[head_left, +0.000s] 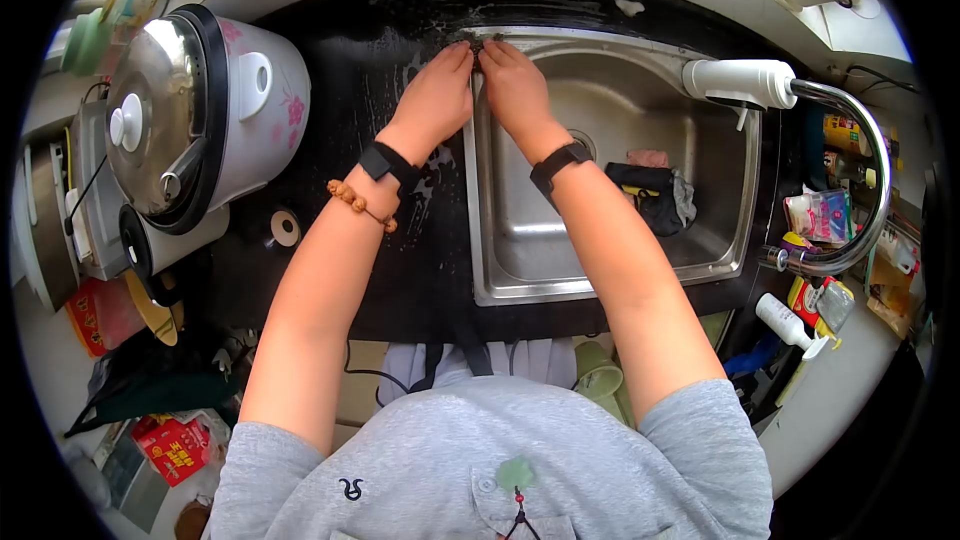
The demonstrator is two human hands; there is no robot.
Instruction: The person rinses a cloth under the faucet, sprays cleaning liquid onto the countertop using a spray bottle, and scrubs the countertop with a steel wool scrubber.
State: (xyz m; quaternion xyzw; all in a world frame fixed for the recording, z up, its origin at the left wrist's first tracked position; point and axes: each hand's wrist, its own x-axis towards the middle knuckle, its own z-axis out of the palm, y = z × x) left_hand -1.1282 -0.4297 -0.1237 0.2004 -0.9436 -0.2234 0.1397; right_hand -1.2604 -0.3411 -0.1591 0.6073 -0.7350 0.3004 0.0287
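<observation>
Both hands reach to the back left corner of the steel sink (740, 240). On the black countertop (340, 70) just left of the rim is my left hand (437, 92), its fingers together and their tips bent down. My right hand (514, 90) lies over the sink's left corner, fingers also together, tips close to those of my left hand. Some small dark bits (476, 41) show between the fingertips. Whether the fingers hold anything is hidden. Wet streaks mark the counter beside my left hand.
A large rice cooker (270, 100) stands at the left. Dark and grey cloth (655, 198) and a pink piece (648, 157) lie in the sink. The faucet (745, 83) arches over its right side. A white pump bottle (782, 320) is at the lower right.
</observation>
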